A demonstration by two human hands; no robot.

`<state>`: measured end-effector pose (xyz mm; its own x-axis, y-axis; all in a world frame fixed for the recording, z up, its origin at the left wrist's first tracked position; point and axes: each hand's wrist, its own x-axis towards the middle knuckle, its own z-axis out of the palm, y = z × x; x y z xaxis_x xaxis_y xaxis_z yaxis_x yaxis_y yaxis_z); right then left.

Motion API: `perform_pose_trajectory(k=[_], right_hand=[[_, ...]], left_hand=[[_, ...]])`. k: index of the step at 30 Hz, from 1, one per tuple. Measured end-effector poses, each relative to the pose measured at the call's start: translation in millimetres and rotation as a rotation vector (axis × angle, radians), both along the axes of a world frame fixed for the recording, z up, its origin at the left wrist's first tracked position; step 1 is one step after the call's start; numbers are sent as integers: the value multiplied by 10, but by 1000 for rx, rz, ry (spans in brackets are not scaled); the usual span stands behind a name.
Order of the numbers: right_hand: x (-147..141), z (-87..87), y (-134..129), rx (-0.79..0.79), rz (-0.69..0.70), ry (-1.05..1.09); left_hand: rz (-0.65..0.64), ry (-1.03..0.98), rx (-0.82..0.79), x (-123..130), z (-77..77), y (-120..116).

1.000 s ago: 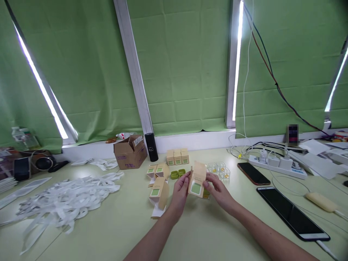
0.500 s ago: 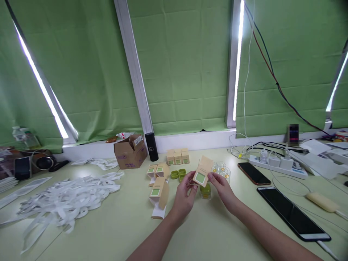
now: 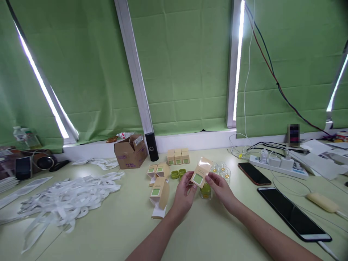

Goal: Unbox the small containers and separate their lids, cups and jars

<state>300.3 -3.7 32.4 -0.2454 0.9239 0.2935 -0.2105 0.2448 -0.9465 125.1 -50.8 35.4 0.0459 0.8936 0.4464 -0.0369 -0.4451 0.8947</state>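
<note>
Observed cream carton (image 3: 202, 170) right of lower centre of frame, pinched at its edges by left hand (image 3: 185, 194) and right hand (image 3: 222, 187). Recommend handling lightly by the edges, sparing the green square (image 3: 198, 178), to avoid creasing; advise keeping clear of the transparent jar (image 3: 206, 192) just below.

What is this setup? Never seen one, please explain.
There is no machine: a person works with a bare left hand and right hand. One camera, worn on the head, takes all the pictures, looking forward and down. Both hands hold a small carton. Below it in the view, a jar with green on it stands on the table. More cartons are to the left, and clear pots to the right. Farther out lie white strips and phones.
</note>
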Motion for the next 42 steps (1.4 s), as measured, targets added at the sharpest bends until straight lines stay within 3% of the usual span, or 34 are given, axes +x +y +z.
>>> perform_pose_trajectory(k=[8, 22, 33, 42], right_hand=[[-7, -95, 52, 31, 43, 5], [16, -3, -24, -9, 76, 3], [15, 57, -70, -39, 100, 46], [37, 108, -74, -55, 79, 92]], left_hand=[[-8, -42, -28, 10, 47, 2], [33, -26, -18, 51, 134, -54], [12, 6, 14, 30, 102, -47], [-48, -31, 24, 32, -9, -11]])
